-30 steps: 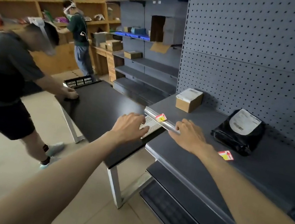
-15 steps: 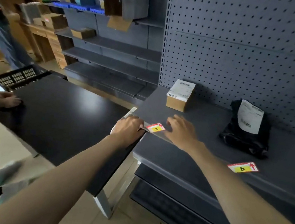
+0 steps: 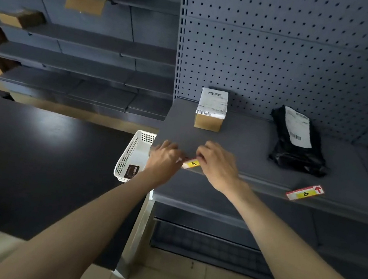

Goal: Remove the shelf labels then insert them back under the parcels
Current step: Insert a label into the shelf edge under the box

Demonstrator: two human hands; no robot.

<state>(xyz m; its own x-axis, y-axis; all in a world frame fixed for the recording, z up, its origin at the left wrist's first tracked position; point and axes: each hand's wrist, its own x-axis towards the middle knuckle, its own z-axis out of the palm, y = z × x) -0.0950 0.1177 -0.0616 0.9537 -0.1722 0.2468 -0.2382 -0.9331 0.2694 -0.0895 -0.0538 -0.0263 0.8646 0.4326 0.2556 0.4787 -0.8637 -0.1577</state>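
Note:
A red-edged yellow shelf label marked A [image 3: 191, 164] sits at the front edge of the grey shelf [image 3: 249, 150], below a small cardboard box parcel [image 3: 211, 109]. My left hand [image 3: 165, 159] and my right hand [image 3: 216, 166] both pinch this label, one at each end. A second label marked B [image 3: 305, 192] lies tilted on the shelf's front edge, in front of a black bag parcel [image 3: 299, 141] with a white sticker.
A white mesh basket [image 3: 135, 155] holding a dark card stands on the black table [image 3: 40, 164] left of the shelf. Perforated back panel [image 3: 289, 59] rises behind the parcels. More grey shelves with boxes stand at the far left. A lower shelf lies beneath.
The view swung right and down, so the other people left the frame. Both hands closed in on label A at the shelf edge, now gripping it from each side.

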